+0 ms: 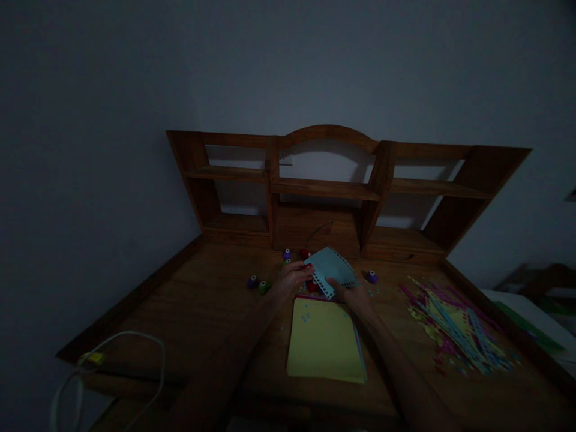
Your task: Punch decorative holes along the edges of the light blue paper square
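Observation:
My right hand (353,295) pinches a light blue paper sheet (335,269) whose edges are lined with small punched holes. The sheet is tilted above the back of a paper stack. At its left edge, my left hand (294,277) has its fingers closed around a red paper punch (311,287), partly hidden by the fingers and the sheet. Below both hands lies the stack, with a yellow sheet (326,345) on top. Light blue punched-out bits (305,317) are scattered on the yellow sheet.
Purple (252,281) and green punches (263,287) stand left of my hands, another purple punch (371,276) to the right. A pile of coloured paper strips (459,327) lies at right. A wooden shelf unit (326,189) closes the back; a white cable (135,333) loops at front left.

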The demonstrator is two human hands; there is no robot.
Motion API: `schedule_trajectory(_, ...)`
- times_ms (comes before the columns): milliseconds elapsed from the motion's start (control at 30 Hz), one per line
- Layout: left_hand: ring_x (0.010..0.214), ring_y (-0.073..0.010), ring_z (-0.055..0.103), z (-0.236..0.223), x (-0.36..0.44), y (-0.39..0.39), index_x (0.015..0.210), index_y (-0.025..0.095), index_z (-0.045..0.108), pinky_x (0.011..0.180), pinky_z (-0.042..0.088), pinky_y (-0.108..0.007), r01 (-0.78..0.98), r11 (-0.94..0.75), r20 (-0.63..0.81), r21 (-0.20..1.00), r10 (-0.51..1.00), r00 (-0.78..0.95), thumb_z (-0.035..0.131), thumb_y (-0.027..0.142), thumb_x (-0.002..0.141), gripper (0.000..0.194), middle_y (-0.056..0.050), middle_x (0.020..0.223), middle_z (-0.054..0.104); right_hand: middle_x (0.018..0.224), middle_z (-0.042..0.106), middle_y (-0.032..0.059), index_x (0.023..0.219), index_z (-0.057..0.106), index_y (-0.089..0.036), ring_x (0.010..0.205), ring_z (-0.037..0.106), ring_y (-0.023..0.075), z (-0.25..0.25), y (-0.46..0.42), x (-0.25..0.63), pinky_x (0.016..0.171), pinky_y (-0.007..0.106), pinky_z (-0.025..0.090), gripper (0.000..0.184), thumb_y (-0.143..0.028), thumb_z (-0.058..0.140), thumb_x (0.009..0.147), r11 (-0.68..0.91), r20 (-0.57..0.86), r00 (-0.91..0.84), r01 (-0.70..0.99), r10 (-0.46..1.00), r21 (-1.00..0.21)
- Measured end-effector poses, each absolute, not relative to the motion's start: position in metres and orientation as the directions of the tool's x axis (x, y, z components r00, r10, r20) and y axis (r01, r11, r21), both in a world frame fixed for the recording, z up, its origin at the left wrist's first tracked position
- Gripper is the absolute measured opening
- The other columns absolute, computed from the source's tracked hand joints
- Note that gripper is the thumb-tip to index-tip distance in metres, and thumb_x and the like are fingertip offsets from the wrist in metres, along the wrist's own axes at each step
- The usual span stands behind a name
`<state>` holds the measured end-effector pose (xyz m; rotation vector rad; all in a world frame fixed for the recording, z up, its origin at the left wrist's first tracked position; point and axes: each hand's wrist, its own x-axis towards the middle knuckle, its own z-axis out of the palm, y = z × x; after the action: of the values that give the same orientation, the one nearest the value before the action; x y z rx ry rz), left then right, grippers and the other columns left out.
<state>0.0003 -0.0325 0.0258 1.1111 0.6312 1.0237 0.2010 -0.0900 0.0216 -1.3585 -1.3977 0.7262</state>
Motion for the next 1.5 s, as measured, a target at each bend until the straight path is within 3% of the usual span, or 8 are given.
schedule_trajectory(267, 0.089, -0.0215, 0.066, 0.022, 0.0, -0.028, 0.088, 0.014, 0.074, 0.088, 0.049, -0.034, -0.339, 0.11, 0.047, 0.934, 0.904, 0.424, 0.081, 0.036, 0.067, 0.031, -0.011, 0.098, 0.072, 0.077, 0.073, 0.0069, 0.088, 0.073, -0.015, 0.08, 0.069, 0.0276, 0.019, -0.089, 0.202, 0.067, 0.033, 0.055, 0.039, -0.049, 0.069, 0.07, 0.123, 0.209, 0.199, 0.373, 0.958, -0.92)
schedule_trajectory(600, 0.089, -0.022, 0.066, 0.026, 0.0, -0.03, 0.088, 0.013, 0.074, 0.09, 0.049, -0.035, -0.313, 0.101, 0.039, 0.944, 0.911, 0.411, 0.08, 0.037, 0.067, 0.033, -0.012, 0.097, 0.072, 0.082, 0.074, 0.0078, 0.093, 0.072, -0.014, 0.078, 0.068, 0.0259, 0.019, -0.091, 0.201, 0.064, 0.032, 0.054, 0.044, -0.051, 0.069, 0.07, 0.122, 0.204, 0.194, 0.368, 0.96, -0.922)
schedule_trajectory(1167, 0.083, -0.0198, 0.065, 0.017, 0.002, -0.022, 0.087, 0.014, 0.072, 0.079, 0.048, -0.03, -0.225, 0.01, 0.078, 0.974, 0.922, 0.379, 0.078, 0.043, 0.068, 0.035, -0.009, 0.09, 0.071, 0.093, 0.075, 0.01, 0.098, 0.07, -0.016, 0.086, 0.07, 0.0272, 0.02, -0.091, 0.198, 0.077, 0.039, 0.056, 0.04, -0.046, 0.071, 0.071, 0.155, 0.209, 0.165, 0.294, 0.964, -0.943)
schedule_trajectory(1500, 0.079, -0.0201, 0.064, 0.019, 0.003, -0.026, 0.084, 0.015, 0.074, 0.075, 0.046, -0.029, -0.187, -0.014, 0.072, 0.982, 0.949, 0.306, 0.08, 0.041, 0.065, 0.033, -0.008, 0.085, 0.071, 0.11, 0.071, 0.0114, 0.107, 0.066, -0.018, 0.096, 0.068, 0.0257, 0.025, -0.094, 0.192, 0.086, 0.039, 0.054, 0.049, -0.046, 0.074, 0.067, 0.161, 0.193, 0.183, 0.175, 0.964, -0.971)
